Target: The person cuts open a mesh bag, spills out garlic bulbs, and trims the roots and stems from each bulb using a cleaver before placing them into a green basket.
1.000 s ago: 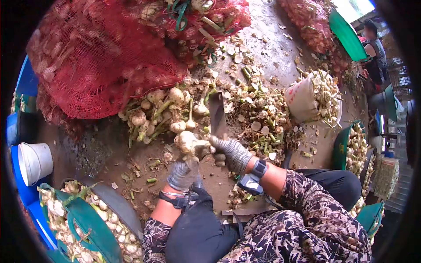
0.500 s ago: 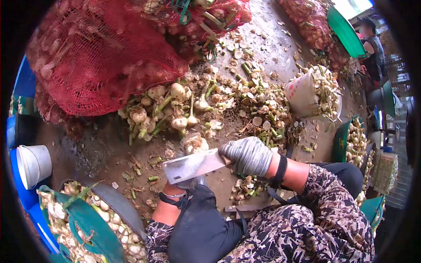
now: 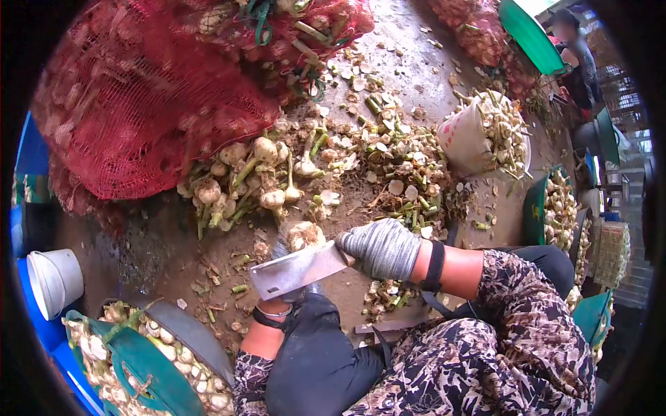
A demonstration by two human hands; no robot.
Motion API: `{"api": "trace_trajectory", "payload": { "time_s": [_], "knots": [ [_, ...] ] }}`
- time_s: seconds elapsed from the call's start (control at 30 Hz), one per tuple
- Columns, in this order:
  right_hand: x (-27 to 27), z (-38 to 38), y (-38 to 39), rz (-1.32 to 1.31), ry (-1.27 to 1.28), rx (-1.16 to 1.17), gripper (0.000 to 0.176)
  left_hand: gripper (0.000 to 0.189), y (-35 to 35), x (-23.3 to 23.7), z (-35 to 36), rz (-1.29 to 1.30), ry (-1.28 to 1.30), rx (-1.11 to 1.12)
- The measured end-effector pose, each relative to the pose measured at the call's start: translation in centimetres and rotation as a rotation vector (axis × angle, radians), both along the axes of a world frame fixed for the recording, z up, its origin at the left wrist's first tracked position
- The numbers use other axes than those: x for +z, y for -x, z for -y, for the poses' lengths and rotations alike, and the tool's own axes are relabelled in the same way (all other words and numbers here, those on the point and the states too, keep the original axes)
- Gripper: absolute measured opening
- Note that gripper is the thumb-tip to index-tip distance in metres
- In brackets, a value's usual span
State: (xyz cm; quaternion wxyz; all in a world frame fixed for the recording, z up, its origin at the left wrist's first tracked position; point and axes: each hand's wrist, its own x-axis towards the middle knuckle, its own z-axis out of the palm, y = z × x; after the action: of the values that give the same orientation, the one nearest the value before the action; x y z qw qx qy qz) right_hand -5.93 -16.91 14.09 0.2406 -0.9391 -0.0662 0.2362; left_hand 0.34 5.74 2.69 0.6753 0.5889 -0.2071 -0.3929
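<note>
In a grey knit glove, my right hand (image 3: 385, 248) grips the handle of a cleaver (image 3: 298, 269), its broad blade pointing left and held flat-on to me. Behind the blade my left hand (image 3: 282, 249), also gloved, is mostly covered; only a strip of glove shows above and below the steel. A garlic bulb (image 3: 304, 236) sits in that hand, its upper part right at the blade's top edge. Just beyond lies a heap of garlic bulbs with stalks (image 3: 243, 177), spilling from a red mesh sack (image 3: 159, 104).
Cut stalks and trimmings (image 3: 406, 166) litter the floor ahead. A white bucket of stems (image 3: 461, 142) lies tilted at right. Green tubs of garlic stand at left (image 3: 132, 353) and right (image 3: 534, 211). A white pail (image 3: 59, 277) is at left. Another person (image 3: 579, 62) is at far right.
The cleaver has tilted, its tip end now lower relative to the handle, showing more of the garlic bulb behind it. The whole view has shifted slightly.
</note>
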Motion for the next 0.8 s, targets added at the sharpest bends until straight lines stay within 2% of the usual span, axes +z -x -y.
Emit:
{"api": "trace_trajectory", "payload": {
  "time_s": [0.07, 0.17, 0.2, 0.27, 0.33, 0.37, 0.43, 0.47, 0.5, 0.53, 0.57, 0.6, 0.63, 0.7, 0.73, 0.77, 0.8],
  "knots": [
    [-1.7, 0.4, 0.6, 0.022, -0.058, -0.035, 0.013, 0.045, 0.3, 0.5, 0.0, -0.156, 0.015, 0.014],
    [-3.2, 1.2, 0.7, 0.095, -0.037, -0.073, 0.014, 0.033, -0.3, 0.7, 0.3, 0.914, -0.241, 0.011],
    [-3.8, 1.3, 1.0, 0.097, -0.039, -0.078, 0.014, 0.033, -0.5, 0.9, 0.7, 0.917, -0.241, 0.006],
    [-6.2, 1.9, 1.6, 0.121, -0.046, -0.135, 0.029, 0.03, -0.8, 1.3, 1.5, 1.247, -0.3, -0.137],
    [-7.4, 2.1, 1.9, 0.146, -0.025, -0.133, 0.025, 0.029, -0.5, 1.1, 2.6, 1.284, -0.258, -0.046],
    [-7.7, 2.2, 2.0, 0.137, -0.025, -0.12, 0.02, 0.029, -0.1, 1.2, 3.0, 1.043, -0.227, 0.036],
    [-8.1, 2.5, 2.3, 0.128, -0.051, -0.157, 0.013, 0.028, -0.7, 1.5, 2.6, 1.222, -0.292, -0.046],
    [-10.0, 4.0, 2.2, -0.038, 0.227, -0.302, 0.009, 0.029, -0.4, 2.7, 2.6, 0.959, -0.308, 0.003],
    [-16.3, 8.6, 4.4, 0.054, 0.007, -0.508, 0.009, 0.031, -0.2, 3.8, 2.6, 0.7, -0.307, 0.085],
    [-16.9, 10.1, 4.3, 0.106, -0.03, -0.582, 0.01, 0.039, -1.5, 5.4, 2.4, 0.995, -0.266, -0.057],
    [-17.2, 11.3, 4.2, 0.161, -0.069, -0.654, 0.012, 0.044, -1.7, 6.5, 2.6, 0.977, -0.221, 0.092],
    [-11.2, 9.3, 3.9, 0.132, 0.083, -0.605, 0.015, 0.044, -1.0, 5.1, 2.4, 0.957, -0.237, 0.118],
    [-8.3, 7.4, 3.0, 0.035, -0.12, -0.712, 0.019, 0.049, -0.4, 3.0, 1.8, 0.872, -0.262, 0.062],
    [-5.4, 4.0, 1.3, -0.11, -0.743, -0.778, 0.035, 0.055, -0.3, 4.2, 4.2, 0.755, -0.206, 0.216],
    [-6.1, 2.7, 0.7, -0.185, -0.915, -0.748, 0.045, 0.066, -0.9, 4.1, 4.7, 0.907, -0.312, 0.064],
    [-4.9, 1.5, 0.3, -0.31, -0.943, -0.811, 0.048, 0.072, -1.1, 3.8, 4.8, 0.992, -0.374, 0.03],
    [-3.7, 0.5, -0.4, -0.358, -1.16, -0.777, 0.049, 0.078, -1.1, 3.5, 4.9, 1.074, -0.439, -0.003]
  ]
}}
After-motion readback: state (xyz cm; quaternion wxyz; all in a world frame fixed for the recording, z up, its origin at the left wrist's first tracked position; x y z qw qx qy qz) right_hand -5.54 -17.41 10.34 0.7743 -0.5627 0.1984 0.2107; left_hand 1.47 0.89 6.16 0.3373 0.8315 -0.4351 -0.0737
